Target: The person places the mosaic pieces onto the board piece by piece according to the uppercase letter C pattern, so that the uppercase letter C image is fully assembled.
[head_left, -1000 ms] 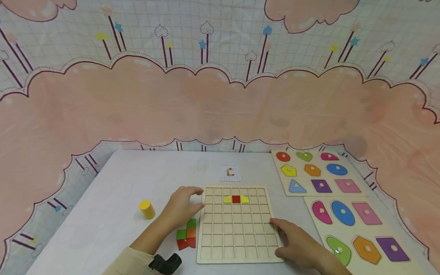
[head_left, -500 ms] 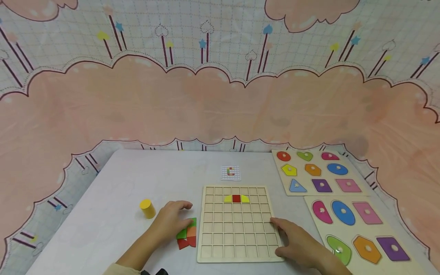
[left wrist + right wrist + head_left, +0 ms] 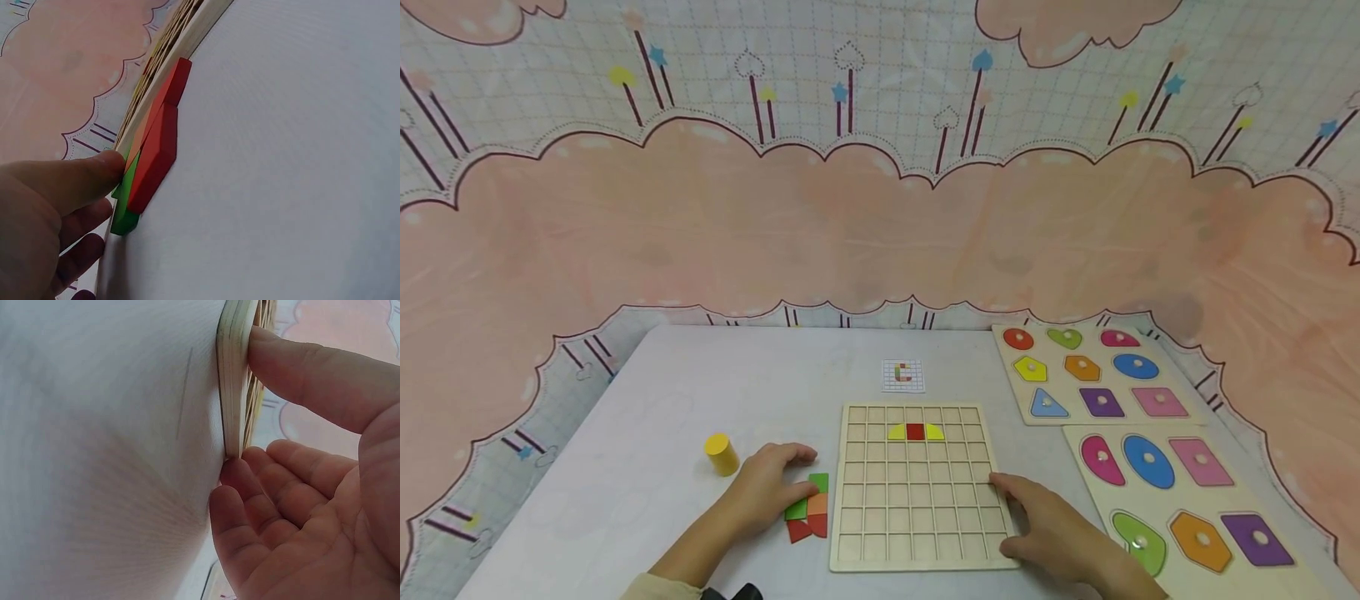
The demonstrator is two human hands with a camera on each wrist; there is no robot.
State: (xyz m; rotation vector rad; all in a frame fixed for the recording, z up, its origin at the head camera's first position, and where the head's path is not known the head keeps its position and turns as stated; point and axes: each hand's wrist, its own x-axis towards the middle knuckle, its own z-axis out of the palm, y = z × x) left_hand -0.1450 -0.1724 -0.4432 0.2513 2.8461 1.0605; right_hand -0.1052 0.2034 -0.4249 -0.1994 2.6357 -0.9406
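A square wooden grid board [image 3: 912, 496] lies on the table. Near its top are two yellow quarter-round pieces with a red square piece [image 3: 915, 432] between them. My left hand [image 3: 767, 490] is over a small cluster of pieces left of the board, its thumb tip at the green piece [image 3: 796, 509] and the orange piece [image 3: 817, 503]. Red pieces [image 3: 157, 150] of the cluster show beside the thumb in the left wrist view. My right hand [image 3: 1048, 529] rests at the board's right side, its thumb [image 3: 312, 375] on the rim and its fingertips against the edge.
A small printed pattern card [image 3: 902, 376] lies beyond the board. A yellow cylinder [image 3: 721, 455] stands left of my left hand. On the right are two knobbed shape-puzzle boards [image 3: 1011, 408], with several coloured shapes in them. A patterned cloth hangs behind the white table [image 3: 647, 417].
My left hand has come away from the board's left edge, moving down and left to the loose pieces. The right hand has stayed at the board's right edge.
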